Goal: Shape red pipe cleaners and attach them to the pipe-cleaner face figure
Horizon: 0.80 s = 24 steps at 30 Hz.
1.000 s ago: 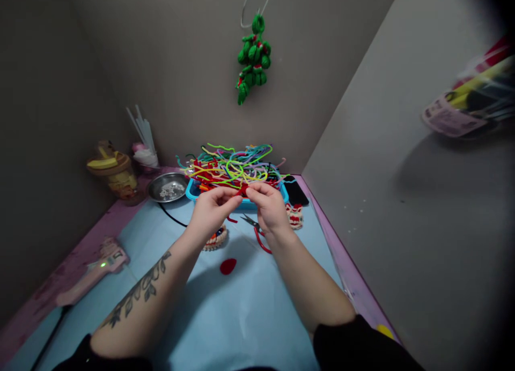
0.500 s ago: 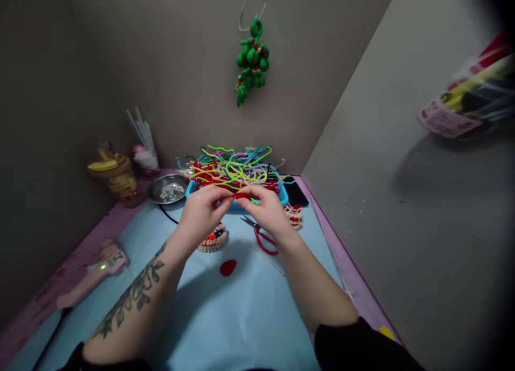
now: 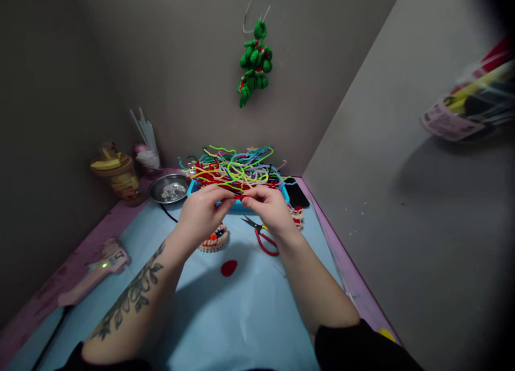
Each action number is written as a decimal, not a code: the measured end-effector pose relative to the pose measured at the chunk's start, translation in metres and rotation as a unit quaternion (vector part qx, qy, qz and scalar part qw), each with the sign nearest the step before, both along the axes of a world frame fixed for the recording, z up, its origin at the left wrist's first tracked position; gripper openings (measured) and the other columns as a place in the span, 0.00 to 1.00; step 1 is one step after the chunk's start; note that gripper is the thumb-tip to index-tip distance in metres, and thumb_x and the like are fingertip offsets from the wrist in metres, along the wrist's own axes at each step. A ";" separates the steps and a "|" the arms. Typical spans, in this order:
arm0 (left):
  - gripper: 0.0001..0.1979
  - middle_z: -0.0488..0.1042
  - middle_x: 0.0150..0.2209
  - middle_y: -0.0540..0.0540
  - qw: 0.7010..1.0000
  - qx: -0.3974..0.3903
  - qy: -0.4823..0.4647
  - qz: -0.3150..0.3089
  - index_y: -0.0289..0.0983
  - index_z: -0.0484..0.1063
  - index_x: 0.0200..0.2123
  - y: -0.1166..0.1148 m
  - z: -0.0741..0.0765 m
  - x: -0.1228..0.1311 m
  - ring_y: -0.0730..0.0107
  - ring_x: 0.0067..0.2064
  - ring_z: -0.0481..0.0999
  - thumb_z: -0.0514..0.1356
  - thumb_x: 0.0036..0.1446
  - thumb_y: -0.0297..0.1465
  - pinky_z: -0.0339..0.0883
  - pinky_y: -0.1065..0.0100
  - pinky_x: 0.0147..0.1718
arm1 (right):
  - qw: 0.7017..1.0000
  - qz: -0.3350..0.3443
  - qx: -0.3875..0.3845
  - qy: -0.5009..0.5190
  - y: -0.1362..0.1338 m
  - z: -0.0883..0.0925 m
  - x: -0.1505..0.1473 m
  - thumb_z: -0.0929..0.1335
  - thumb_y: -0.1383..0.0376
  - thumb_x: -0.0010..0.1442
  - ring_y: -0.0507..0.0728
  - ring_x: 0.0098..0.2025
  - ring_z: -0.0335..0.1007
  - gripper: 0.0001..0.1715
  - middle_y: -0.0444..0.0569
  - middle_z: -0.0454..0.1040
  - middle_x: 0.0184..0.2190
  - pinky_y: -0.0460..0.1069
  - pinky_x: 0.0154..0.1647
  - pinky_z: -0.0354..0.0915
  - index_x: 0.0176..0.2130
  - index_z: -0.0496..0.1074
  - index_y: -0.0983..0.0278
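Grey wall [image 3: 354,177], holder print [image 3: 453,123] unreadable; left fingers [image 3: 226,203], right fingers [image 3: 256,190] pinching red piece [image 3: 240,197].

No readable lettering, dark marks on the pink front of the wall-mounted holder [image 3: 454,123], possibly print but too blurred to make out, indistinct patterning on the yellow-brown cup [image 3: 124,184]

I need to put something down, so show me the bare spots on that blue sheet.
Widest: between the left forearm, right forearm and loose red piece. Smaller: between the glue gun, metal bowl and left forearm. Crowded: the far end, around the tray, phone and scissors.
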State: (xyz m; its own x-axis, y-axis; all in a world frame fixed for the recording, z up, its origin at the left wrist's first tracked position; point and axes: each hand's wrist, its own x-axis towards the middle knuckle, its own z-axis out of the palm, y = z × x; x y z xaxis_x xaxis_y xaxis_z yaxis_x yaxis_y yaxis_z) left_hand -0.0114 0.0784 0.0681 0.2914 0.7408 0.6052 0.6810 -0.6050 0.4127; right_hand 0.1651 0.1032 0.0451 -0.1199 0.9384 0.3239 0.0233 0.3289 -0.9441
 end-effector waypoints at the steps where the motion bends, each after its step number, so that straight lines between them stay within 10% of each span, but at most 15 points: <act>1: 0.08 0.78 0.33 0.46 1.000 -0.011 -0.016 -0.007 0.37 0.77 0.34 0.000 -0.001 0.002 0.68 0.34 0.74 0.58 0.59 0.31 0.65 0.69 0.34 | 1.000 0.002 -0.004 0.022 0.000 0.000 -0.001 0.74 0.64 0.45 0.53 0.28 0.64 0.04 0.44 0.73 0.24 0.49 0.31 0.60 0.25 0.77 0.62; 12: 0.07 0.78 0.30 0.47 0.981 -0.095 -0.165 0.032 0.36 0.77 0.33 0.001 -0.032 0.034 0.70 0.30 0.73 0.60 0.56 0.33 0.65 0.70 0.32 | 0.941 -0.024 -0.146 0.305 0.014 -0.027 -0.023 0.75 0.64 0.37 0.52 0.27 0.64 0.11 0.42 0.71 0.23 0.48 0.29 0.62 0.24 0.72 0.62; 24: 0.10 0.81 0.34 0.45 0.951 -0.194 -0.240 0.000 0.35 0.79 0.35 0.004 -0.037 0.039 0.66 0.34 0.77 0.61 0.55 0.34 0.68 0.69 0.35 | 0.911 -0.015 -0.190 0.366 0.019 -0.033 -0.021 0.74 0.65 0.41 0.50 0.23 0.61 0.14 0.37 0.66 0.20 0.46 0.24 0.59 0.26 0.65 0.60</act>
